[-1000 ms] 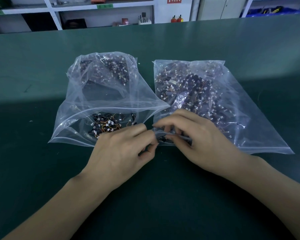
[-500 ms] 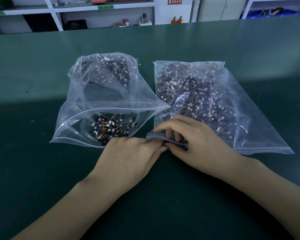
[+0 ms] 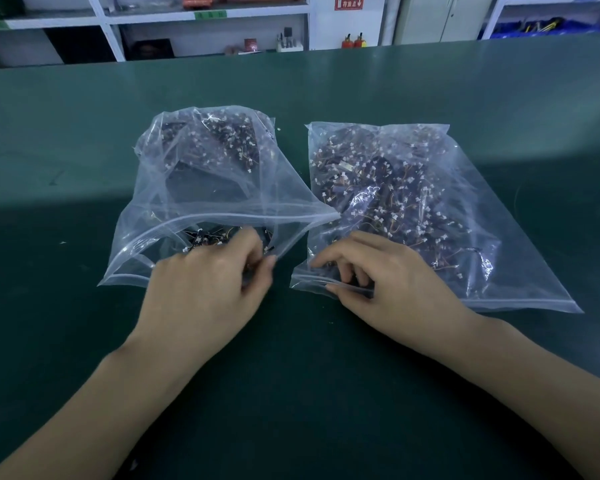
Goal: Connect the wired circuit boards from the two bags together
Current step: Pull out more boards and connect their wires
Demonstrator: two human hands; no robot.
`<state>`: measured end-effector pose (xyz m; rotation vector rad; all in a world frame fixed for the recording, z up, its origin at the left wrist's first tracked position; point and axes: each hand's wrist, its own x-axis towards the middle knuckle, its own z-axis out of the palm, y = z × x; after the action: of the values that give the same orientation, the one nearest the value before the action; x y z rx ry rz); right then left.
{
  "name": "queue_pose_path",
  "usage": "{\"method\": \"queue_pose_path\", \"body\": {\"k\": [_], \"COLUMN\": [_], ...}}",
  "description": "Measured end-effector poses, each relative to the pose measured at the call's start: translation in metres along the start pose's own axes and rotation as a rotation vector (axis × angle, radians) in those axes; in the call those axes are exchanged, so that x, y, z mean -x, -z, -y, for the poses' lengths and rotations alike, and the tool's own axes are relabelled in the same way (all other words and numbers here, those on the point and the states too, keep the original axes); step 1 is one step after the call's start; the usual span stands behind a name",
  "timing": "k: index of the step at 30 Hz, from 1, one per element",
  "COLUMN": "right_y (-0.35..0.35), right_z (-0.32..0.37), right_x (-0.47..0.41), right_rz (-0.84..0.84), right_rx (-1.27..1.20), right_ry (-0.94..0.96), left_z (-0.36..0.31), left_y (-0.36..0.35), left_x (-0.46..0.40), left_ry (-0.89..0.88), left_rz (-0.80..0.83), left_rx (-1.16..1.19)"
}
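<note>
Two clear zip-top plastic bags lie side by side on the green worktop, the left bag with its mouth gaping toward six o'clock, the right bag lying flatter. Both are packed with small dark wired circuit boards carrying thin orange leads and tiny white plug connectors; they are far too many and too tangled to count.

The left hand sits at the open mouth of the left bag, fingers curled; whether it has hold of a board or only the film is not clear, since the hand is blurred. The right hand is at the right bag's near left corner, at roughly seven o'clock of that bag, thumb and fingers pinching the zip edge.

In my judgement the boards are light and stiff but delicate: the leads will snag on neighbours, so lift one by its board edge, not by the wire. The film is soft and slippery and will collapse unless the mouth is held open. For mating, grip the white plug housings themselves.
</note>
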<state>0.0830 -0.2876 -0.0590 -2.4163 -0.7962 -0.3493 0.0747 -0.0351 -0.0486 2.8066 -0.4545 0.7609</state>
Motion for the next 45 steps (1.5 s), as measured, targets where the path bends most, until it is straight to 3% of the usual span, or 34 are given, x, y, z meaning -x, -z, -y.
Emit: {"method": "queue_pose_path", "body": {"k": [9, 18, 25, 33, 45], "right_y": [0.0, -0.001, 0.001, 0.003, 0.003], "right_z": [0.002, 0.005, 0.005, 0.005, 0.006], "right_x": [0.001, 0.002, 0.002, 0.001, -0.001], "right_rz": [-0.013, -0.031, -0.045, -0.101, -0.21], "right_rx": [-0.061, -0.073, -0.094, -0.155, -0.319], "right_ry": [-0.008, -0.004, -0.012, -0.005, 0.163], "left_z": [0.027, 0.011, 0.006, -0.002, -0.019], "left_y": [-0.007, -0.013, -0.004, 0.003, 0.004], "left_x": [-0.005, -0.012, -0.008, -0.002, 0.005], "left_ry": [0.103, 0.134, 0.108, -0.098, -0.203], "left_rz": [0.025, 0.055, -0.014, -0.193, -0.111], "left_rx": [-0.073, 0.029, 0.1, 0.265, 0.544]}}
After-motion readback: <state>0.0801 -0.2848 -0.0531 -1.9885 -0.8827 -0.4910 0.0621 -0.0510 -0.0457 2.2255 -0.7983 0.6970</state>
